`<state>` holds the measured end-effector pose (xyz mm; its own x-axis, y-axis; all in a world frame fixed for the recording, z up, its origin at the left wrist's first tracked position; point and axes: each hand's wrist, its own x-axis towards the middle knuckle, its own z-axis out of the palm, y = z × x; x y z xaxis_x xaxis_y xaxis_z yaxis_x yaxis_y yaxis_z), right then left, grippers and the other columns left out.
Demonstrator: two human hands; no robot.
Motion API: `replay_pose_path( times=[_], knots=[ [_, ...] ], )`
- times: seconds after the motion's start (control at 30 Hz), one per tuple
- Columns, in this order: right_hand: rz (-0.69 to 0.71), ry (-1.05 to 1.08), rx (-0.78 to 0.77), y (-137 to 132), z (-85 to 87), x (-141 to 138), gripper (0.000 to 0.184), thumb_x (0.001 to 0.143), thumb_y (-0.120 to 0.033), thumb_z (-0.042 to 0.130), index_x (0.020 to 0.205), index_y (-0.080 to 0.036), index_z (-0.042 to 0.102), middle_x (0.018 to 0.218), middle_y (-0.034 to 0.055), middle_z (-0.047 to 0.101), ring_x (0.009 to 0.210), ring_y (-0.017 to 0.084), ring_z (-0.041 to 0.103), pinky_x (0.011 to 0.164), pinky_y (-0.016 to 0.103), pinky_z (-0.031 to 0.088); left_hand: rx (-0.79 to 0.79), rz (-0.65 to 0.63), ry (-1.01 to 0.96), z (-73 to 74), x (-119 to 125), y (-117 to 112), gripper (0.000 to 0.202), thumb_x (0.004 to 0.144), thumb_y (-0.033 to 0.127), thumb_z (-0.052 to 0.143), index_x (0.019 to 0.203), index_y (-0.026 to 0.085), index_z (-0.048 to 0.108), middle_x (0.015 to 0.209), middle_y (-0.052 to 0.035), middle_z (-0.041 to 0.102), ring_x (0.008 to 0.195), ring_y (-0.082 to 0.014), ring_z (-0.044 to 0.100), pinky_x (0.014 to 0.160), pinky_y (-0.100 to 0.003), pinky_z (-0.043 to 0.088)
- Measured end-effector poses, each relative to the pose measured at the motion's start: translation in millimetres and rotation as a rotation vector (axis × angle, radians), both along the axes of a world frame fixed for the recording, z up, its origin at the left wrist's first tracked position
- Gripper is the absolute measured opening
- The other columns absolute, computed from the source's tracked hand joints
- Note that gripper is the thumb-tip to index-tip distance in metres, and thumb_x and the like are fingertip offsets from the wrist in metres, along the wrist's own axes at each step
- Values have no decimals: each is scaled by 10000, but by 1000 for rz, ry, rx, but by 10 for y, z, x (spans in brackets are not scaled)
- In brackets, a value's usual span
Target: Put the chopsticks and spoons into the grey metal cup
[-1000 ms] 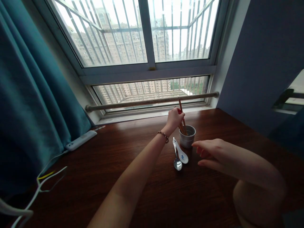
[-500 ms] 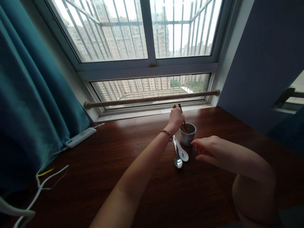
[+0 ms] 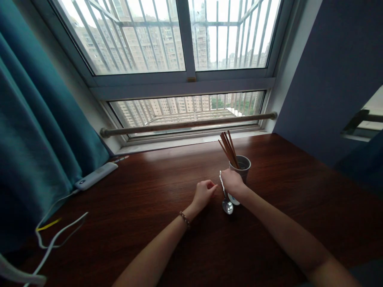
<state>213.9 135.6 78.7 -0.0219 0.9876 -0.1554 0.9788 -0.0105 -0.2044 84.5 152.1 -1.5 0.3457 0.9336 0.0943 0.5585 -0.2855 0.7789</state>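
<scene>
Head view, right hand (image 3: 232,182) apparently gripping spoons (image 3: 226,205)

Both forearms bare, no sleeves; beaded bracelet (image 3: 183,219) on left wrist.

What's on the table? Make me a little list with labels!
left hand: left hand loosely curled on the table, holding nothing
right hand: right hand on the spoons beside the cup
cup: grey cup with brown chopsticks standing in it
spoons: metal spoon and white spoon lying side by side
far left: white power strip with cables, teal curtain
</scene>
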Motion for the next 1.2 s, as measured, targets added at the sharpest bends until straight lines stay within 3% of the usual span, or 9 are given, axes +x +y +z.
replay_pose_path(
  times=[0.1, 0.3, 0.77, 0.93, 1.07, 1.2],
  knots=[
    [-70, -97, -24, 65, -153, -28, 304, 823, 34, 395, 968, -42, 651, 942, 239, 653, 900, 324, 645, 692, 390, 525, 3, -21, -64, -173, -15, -41, 265, 777, 346, 516, 644, 132, 598, 527, -9, 599, 501, -116, 535, 520, -216, 373],
    [-73, -158, -50, 165, -312, -4, 274, 829, 5, 428, 955, -73, 658, 942, 197, 667, 890, 274, 654, 699, 336, 535, 36, -33, -73, -202, -8, -35, 265, 786, 349, 500, 646, 145, 594, 568, -12, 606, 539, -125, 537, 535, -224, 357],
    [-63, -149, -100, 199, -370, 6, 214, 838, -114, 488, 958, -89, 664, 942, 199, 668, 885, 288, 654, 707, 334, 521, 39, -51, -60, -260, -11, -37, 252, 794, 347, 502, 662, 155, 599, 581, -10, 618, 552, -124, 548, 548, -223, 349],
    [-57, -125, -96, 177, -355, -17, 214, 806, -72, 494, 932, -78, 667, 917, 204, 672, 876, 302, 655, 679, 341, 520, 53, -47, -51, -275, -15, -28, 259, 799, 354, 497, 665, 157, 596, 575, -8, 615, 549, -124, 545, 547, -223, 347],
    [-27, -71, -29, 108, -174, -19, 181, 772, -87, 509, 850, -71, 672, 901, 200, 675, 867, 294, 656, 673, 312, 511, 62, -33, -44, -270, -12, -32, 258, 795, 352, 503, 654, 154, 591, 577, -10, 610, 555, -125, 542, 549, -225, 349],
    [6, 51, 117, -156, 333, 140, 197, 809, -159, 447, 762, -119, 634, 795, 114, 692, 727, 191, 674, 578, 209, 489, 57, -44, -55, -250, -12, -44, 263, 803, 350, 490, 655, 156, 589, 581, -7, 608, 554, -123, 541, 556, -227, 358]
  ],
)
